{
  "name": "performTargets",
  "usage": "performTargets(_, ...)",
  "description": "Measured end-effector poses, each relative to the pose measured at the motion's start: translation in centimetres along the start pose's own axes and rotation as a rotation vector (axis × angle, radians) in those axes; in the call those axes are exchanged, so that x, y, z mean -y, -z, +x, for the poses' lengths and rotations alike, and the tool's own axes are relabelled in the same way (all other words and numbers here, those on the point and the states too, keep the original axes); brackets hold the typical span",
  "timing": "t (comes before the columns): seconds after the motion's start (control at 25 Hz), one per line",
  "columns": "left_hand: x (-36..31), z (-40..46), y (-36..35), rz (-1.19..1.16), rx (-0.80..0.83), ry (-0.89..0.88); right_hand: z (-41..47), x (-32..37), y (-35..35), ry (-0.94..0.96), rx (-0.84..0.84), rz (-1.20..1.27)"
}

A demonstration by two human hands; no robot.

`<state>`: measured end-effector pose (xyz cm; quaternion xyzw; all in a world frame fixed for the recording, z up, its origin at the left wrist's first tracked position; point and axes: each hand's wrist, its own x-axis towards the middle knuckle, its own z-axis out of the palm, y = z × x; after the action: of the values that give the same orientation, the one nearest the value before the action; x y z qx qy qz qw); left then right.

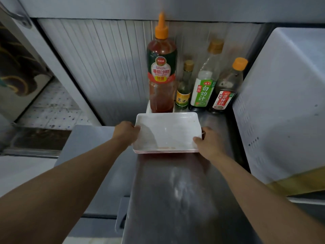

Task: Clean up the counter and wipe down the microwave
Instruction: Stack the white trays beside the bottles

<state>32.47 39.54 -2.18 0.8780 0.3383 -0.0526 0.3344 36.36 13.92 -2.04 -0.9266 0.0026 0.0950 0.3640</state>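
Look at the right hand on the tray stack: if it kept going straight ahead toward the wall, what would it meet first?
Probably the dark sauce bottle with the orange cap, which stands beyond the right hand past the tray stack. Depth is hard to judge, so the green-labelled bottle beside it is possible.

Bottles: four, standing in a row at the back of the counter (175,199)
- tall ketchup bottle (161,74) with orange nozzle cap: one
- small green-glass bottle (184,88) with gold cap: one
- green-labelled sauce bottle (204,85) with gold cap: one
- dark sauce bottle (226,88) with orange cap: one

White trays (167,131): a stack; about three rims show at the front edge, exact count unclear

Hands: two, left hand (125,132) and right hand (208,143)

White perforated crate (281,106): one
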Motion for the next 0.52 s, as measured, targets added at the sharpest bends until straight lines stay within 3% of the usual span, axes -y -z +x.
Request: performTargets(0.52, -0.6, 2.4, -0.5, 0.0, -0.004, -0.05, 1.1, -0.3, -1.3, -0.022, -0.051, -0.017)
